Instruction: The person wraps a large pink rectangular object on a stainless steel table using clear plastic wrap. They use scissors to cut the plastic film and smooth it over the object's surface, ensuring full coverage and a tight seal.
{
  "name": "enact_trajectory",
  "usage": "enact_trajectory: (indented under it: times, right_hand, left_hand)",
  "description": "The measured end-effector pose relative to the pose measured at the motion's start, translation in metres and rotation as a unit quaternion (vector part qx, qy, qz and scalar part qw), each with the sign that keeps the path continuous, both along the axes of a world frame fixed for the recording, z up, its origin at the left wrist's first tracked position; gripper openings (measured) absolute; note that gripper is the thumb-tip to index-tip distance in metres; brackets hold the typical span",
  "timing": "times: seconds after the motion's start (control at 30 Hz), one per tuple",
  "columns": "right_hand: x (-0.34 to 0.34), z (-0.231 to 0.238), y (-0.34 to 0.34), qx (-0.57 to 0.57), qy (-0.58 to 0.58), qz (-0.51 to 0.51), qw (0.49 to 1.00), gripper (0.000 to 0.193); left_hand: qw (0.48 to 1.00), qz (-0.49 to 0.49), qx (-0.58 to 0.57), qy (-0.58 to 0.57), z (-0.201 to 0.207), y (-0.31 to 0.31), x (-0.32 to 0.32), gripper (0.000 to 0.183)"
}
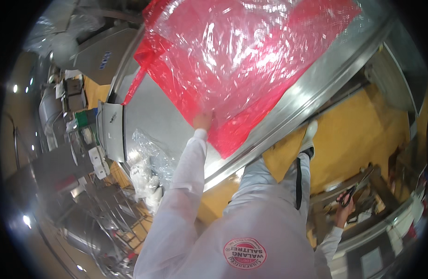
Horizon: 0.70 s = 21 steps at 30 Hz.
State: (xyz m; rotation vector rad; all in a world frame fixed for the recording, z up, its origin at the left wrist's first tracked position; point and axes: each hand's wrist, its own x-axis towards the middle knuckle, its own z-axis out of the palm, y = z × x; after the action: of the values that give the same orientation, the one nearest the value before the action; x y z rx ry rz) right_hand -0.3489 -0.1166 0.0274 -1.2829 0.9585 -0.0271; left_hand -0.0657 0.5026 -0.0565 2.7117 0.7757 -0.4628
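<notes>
A large red plastic sheet (173, 88) lies over a steel table, with a crinkled clear plastic sheet (214, 65) on top of it. My left hand (202, 122) is at the near left edge of these sheets, its fingers closed on the clear plastic; they are slightly blurred and partly covered. Low on the right, away from the table, my right hand (345, 213) grips a pair of scissors (348, 196) by the dark handles. The blades point up and to the right, over a low frame.
The steel table (149, 114) has a raised near rim. Crumpled clear plastic bags (146, 172) hang at its left corner. A large cardboard box (104, 53) stands beyond it on the left. Metal racks (97, 195) stand lower left, on a yellow floor (346, 135).
</notes>
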Motion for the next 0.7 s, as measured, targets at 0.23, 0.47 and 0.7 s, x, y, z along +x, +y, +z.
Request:
enact_trajectory:
  times: [0.23, 0.47, 0.7]
  right_hand:
    - [-0.021, -0.022, 0.194, 0.118, 0.016, 0.104, 0.988, 0.041]
    - [0.048, -0.009, 0.370, 0.327, -0.164, 0.270, 0.891, 0.045]
    - [0.025, -0.033, 0.500, 0.558, -0.167, 0.163, 0.797, 0.040]
  left_hand:
    - [0.996, -0.041, -0.074, 0.001, -0.020, 0.009, 0.015, 0.043]
    - [0.956, -0.172, 0.026, -0.237, -0.030, 0.029, 0.014, 0.043]
    - [0.952, -0.228, -0.041, -0.200, -0.026, 0.045, 0.058, 0.046]
